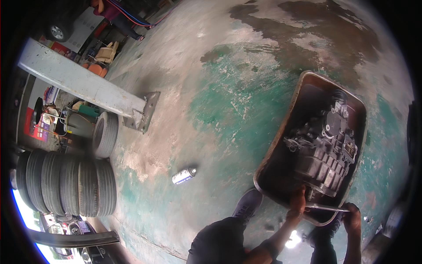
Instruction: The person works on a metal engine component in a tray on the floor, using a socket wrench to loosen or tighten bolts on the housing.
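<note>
A grey metal gearbox lies in a dark, rust-rimmed metal tray on the floor before me. Its ribbed casing faces toward my hands. Across the tray's near end runs a long shiny wrench. My right hand is closed round its outer end. At the other end, close against the near side of the gearbox, my left hand is closed about the wrench's head. What the wrench's head sits on is hidden behind my left fingers.
A spray can lies on the worn green floor to the left. Farther left are a row of tyres, a single tyre and a grey post with a bolted base. A person stands at the far left; dark wet patches spread beyond the tray.
</note>
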Demonstrator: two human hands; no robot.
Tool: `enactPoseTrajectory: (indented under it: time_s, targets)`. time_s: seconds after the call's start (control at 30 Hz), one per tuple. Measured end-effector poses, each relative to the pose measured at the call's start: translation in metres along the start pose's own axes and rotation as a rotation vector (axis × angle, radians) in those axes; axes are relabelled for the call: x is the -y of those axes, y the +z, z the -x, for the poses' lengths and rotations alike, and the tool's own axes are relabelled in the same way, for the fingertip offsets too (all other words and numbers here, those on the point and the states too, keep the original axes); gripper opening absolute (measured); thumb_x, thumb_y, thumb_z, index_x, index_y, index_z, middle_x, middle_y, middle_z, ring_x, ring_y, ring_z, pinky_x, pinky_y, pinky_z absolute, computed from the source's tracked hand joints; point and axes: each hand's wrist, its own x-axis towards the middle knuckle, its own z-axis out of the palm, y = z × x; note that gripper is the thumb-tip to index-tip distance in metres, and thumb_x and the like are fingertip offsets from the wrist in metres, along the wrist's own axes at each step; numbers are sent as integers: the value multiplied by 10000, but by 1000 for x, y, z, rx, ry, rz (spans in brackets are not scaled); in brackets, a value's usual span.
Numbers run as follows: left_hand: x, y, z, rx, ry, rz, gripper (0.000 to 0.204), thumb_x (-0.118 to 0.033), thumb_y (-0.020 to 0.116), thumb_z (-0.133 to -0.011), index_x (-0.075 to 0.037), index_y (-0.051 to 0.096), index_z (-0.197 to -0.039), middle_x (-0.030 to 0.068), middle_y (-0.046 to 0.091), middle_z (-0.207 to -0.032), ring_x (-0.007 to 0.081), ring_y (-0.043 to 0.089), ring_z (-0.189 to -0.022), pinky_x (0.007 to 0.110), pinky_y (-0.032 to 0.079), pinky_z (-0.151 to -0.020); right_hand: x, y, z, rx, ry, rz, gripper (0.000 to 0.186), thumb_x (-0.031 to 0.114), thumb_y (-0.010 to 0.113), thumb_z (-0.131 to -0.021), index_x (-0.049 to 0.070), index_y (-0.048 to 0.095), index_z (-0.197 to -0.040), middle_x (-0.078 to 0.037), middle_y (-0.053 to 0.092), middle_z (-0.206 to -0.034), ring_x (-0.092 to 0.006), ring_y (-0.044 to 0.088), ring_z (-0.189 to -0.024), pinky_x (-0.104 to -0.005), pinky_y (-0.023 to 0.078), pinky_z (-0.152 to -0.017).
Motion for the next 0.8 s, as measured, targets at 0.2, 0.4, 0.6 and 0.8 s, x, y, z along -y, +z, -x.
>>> enactPoseTrajectory:
  time_s: [0.2, 0.4, 0.6, 0.8]
  targets:
    - [20, 0, -11, 20, 68, 73, 491, -471, 402, -908, -111, 484, -1233, 130, 564, -1110, 311, 625, -692, 340, 510, -388, 12, 0, 2, -36, 234, -103, 188, -7, 383, -782, 40, 565, -777, -6, 473, -642, -84, 472, -520, -223, 380, -430]
    - [20, 1, -17, 1, 5, 84, 489, -475, 450, -884, -136, 491, -1234, 108, 557, -1129, 294, 622, -719, 333, 510, -383, 94, 28, 13, -52, -56, -40, 247, 251, 564, -817, 17, 594, -743, -55, 575, -650, -107, 488, -484, -225, 372, -428]
    - [36, -6, -37, 8, 68, 189, 490, -508, 468, -864, -130, 515, -1173, 87, 577, -1055, 263, 616, -685, 338, 505, -382, 133, 83, 34, 33, -250, 173, 92, 70, 670, -780, 2, 611, -765, -57, 636, -728, -109, 552, -566, -233, 443, -516]
    - [20, -11, -29, 107, -82, 349, 481, -528, 445, -871, -119, 517, -1114, 70, 605, -853, 214, 588, -539, 327, 462, -356, 180, 111, 35, 325, -352, 272, 94, 41, 685, -746, -13, 626, -796, -70, 623, -695, -140, 588, -623, -261, 477, -589]
